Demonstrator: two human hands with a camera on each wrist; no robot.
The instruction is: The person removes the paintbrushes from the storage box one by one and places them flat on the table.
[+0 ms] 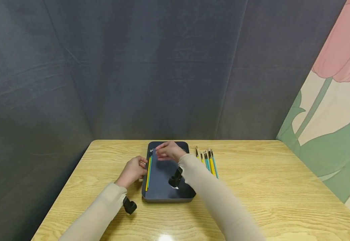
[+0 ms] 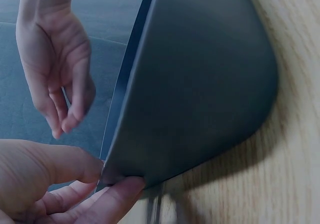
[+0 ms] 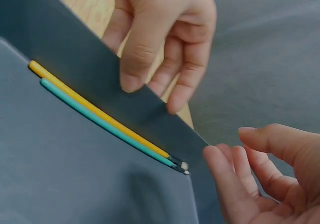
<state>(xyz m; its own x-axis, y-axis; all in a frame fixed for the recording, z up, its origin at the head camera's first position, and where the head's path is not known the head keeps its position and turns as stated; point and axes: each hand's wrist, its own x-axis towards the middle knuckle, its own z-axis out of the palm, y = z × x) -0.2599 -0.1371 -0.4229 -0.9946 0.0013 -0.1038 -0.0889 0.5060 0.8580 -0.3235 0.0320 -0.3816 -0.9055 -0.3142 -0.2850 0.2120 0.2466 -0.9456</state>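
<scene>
A dark grey rectangular tin (image 1: 162,194) sits on the table. Along its left inner wall lie a yellow-handled paintbrush (image 3: 100,108) and a teal-handled paintbrush (image 3: 106,121), side by side with bristles at the far end. My left hand (image 1: 134,170) pinches the tin's left wall, thumb over the rim and fingers outside, as the left wrist view shows its wall (image 2: 200,73) up close. My right hand (image 1: 169,151) hovers above the far part of the tin, fingers loosely bent and holding nothing.
Several more paintbrushes (image 1: 212,162) with yellow and teal handles lie on the wooden table (image 1: 253,187), right of the tin and partly behind my right sleeve. A dark curtain (image 1: 162,73) hangs behind the table. A floral wall panel (image 1: 334,127) is at right.
</scene>
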